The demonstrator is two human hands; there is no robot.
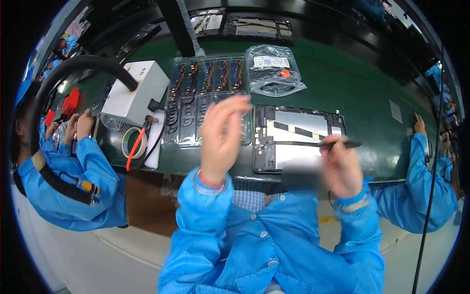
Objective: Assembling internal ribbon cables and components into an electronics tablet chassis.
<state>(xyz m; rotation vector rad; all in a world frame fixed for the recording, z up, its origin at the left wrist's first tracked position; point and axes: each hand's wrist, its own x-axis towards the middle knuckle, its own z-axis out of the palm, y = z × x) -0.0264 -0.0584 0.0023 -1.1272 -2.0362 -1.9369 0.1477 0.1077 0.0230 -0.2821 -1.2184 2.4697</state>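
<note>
My right hand [342,169] grips slim black tweezers [298,143], their tips pointing left over an opened tablet-like device [293,157]. That device lies flat near the table's front edge, with a black frame, a silver plate and black-and-yellow strips. A blurred grey patch hides its lower right corner. To its left, my left hand [220,139] is raised above a clear plastic tray [171,139]; its fingers stretch out to the upper right and nothing shows in them. Rows of small dark parts with orange and blue bits fill the tray.
Behind the device lies a clear bag [274,73] with a red dot. A white box [139,93] with a black hose [73,61], a tape roll [133,142] and cables stand left. More opened devices [257,28] lie at the back. Co-workers in blue sit on both sides.
</note>
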